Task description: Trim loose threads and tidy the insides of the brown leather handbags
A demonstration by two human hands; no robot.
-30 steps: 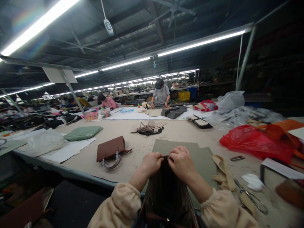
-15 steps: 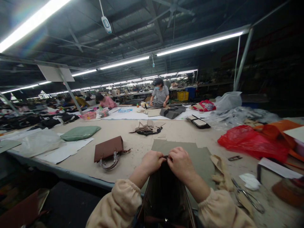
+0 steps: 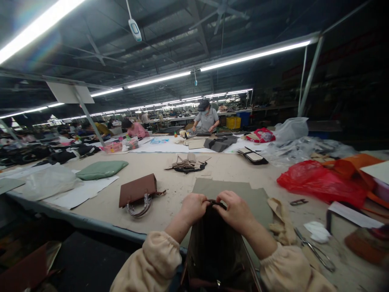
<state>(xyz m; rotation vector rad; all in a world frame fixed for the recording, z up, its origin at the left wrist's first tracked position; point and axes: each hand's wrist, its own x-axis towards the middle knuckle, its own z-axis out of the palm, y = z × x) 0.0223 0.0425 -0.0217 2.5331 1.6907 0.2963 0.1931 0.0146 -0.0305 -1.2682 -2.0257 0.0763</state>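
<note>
Gripping the far rim of a dark, open-mouthed bag (image 3: 212,247), you bring both hands together at the near side of a broad table (image 3: 173,184). The bag lies below the hands and toward you, its visible length running from that raised rim back to the bottom of the view, mouth gaping upward. Your left hand (image 3: 193,207) pinches the edge; your right hand (image 3: 235,213) sits just beside it, thumb and fingertips at the same rim, though how firmly they close cannot be told. Neither hand looks clearly nearer, the rim falling between them. Well apart on your left lies a brown handbag (image 3: 136,190); on your right, metal scissors (image 3: 305,242).
</note>
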